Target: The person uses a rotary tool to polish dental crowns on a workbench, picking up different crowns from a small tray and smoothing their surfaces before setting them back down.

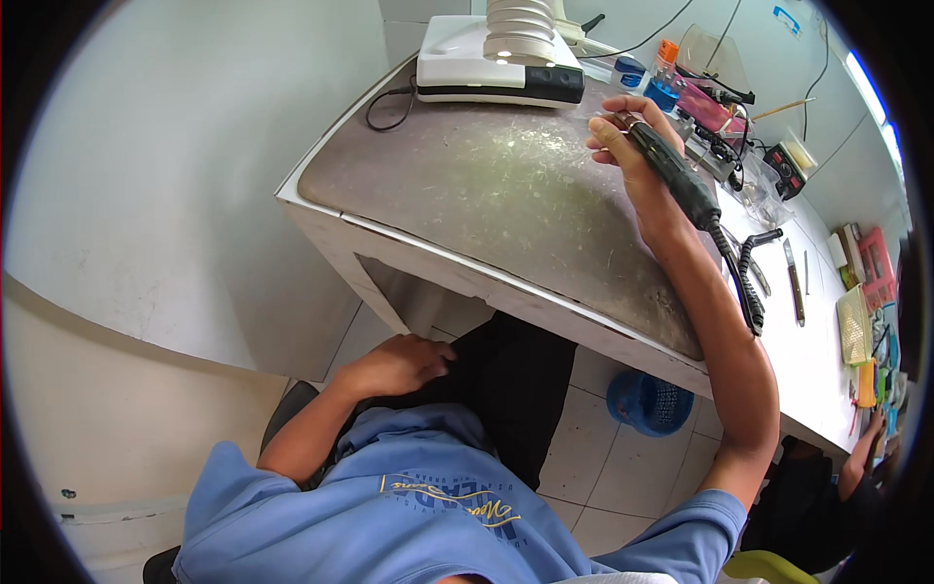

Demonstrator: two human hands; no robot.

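Note:
My right hand is raised over the far right part of the grey-brown work mat. It is closed around a black rotary handpiece, whose tip points up and to the left. A coiled black cord runs from the tool's rear end down along my forearm. My left hand rests on my dark-trousered thigh, below the table's front edge. Its fingers are curled in, and I see nothing in them.
A white box-shaped machine with a ribbed hose stands at the back. Bottles, a pink tray and a black control box crowd the right. A knife-like tool lies farther right. Below is a blue bin; another person's arm shows.

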